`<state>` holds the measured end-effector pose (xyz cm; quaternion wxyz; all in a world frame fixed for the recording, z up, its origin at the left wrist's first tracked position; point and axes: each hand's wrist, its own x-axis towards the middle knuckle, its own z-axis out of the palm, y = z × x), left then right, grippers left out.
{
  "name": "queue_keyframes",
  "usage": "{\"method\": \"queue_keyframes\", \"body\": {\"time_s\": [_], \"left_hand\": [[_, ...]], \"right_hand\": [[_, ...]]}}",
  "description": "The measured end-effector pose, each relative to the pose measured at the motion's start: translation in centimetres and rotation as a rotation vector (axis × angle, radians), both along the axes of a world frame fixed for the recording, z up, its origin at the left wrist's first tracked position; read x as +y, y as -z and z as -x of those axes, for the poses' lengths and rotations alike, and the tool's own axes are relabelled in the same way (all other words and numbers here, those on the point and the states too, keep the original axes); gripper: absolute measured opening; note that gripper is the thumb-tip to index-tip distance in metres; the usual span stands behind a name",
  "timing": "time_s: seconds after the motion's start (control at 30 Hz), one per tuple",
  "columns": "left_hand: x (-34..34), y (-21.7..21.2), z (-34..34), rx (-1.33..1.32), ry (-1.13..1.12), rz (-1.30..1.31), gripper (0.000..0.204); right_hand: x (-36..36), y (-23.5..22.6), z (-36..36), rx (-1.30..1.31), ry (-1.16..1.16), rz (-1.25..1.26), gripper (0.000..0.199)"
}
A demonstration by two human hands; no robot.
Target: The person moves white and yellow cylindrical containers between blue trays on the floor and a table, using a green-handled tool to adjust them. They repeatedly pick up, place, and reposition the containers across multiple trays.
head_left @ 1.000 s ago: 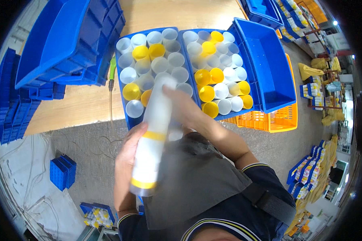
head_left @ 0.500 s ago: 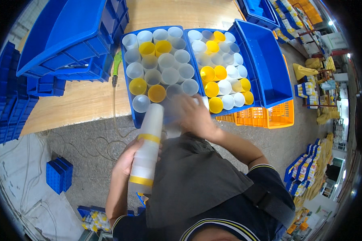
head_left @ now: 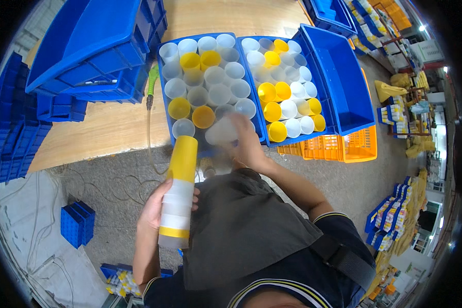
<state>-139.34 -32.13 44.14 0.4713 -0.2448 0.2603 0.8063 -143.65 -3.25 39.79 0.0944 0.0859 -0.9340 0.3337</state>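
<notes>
My left hand (head_left: 153,206) is wrapped round a tall stack of nested plastic cups (head_left: 181,167), with a yellow cup at the top and white and yellow bands below. The stack leans slightly over the floor, just short of the left blue tray (head_left: 164,97). At that tray's near edge, my right hand (head_left: 248,142) grips a translucent white cup (head_left: 222,132); motion blurs the fingers. Rows of upright white, translucent and yellow cups fill most of the left tray. More cups stand in the right blue tray (head_left: 260,115) beside it.
Stacked blue bins (head_left: 87,46) stand at the left of the wooden table (head_left: 108,128). A green air gun (head_left: 152,79) with a hose lies beside the left tray. Right of the trays are a tilted blue bin (head_left: 339,82) and an orange crate (head_left: 362,146).
The white cup that topped my left hand's stack is gone from it, and a yellow one shows there. A white cup is now in my right hand at the left tray's near edge.
</notes>
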Motion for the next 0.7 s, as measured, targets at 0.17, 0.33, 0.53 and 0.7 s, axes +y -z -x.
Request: {"method": "queue_keyframes", "body": {"time_s": [0.17,0.33,0.53,0.7], "left_hand": [[0.8,0.9,-0.1,0.001,0.074,0.01,0.053],[-0.6,-1.5,-0.9,0.203,0.056,0.021,0.064],[-2.4,-0.4,-2.3,0.103,-0.202,0.018,0.064],[-1.8,1.2,-2.7,0.143,-0.099,0.022,0.061]], "right_hand": [[-3.4,-1.4,-1.3,0.103,-0.457,-0.191,0.06],[-3.6,-2.4,0.1,0.075,-0.497,-0.285,0.056],[-3.6,1.2,1.7,-0.187,-0.051,0.227,0.074],[-6.3,-1.0,-0.9,0.174,-0.506,-0.305,0.056]]}}
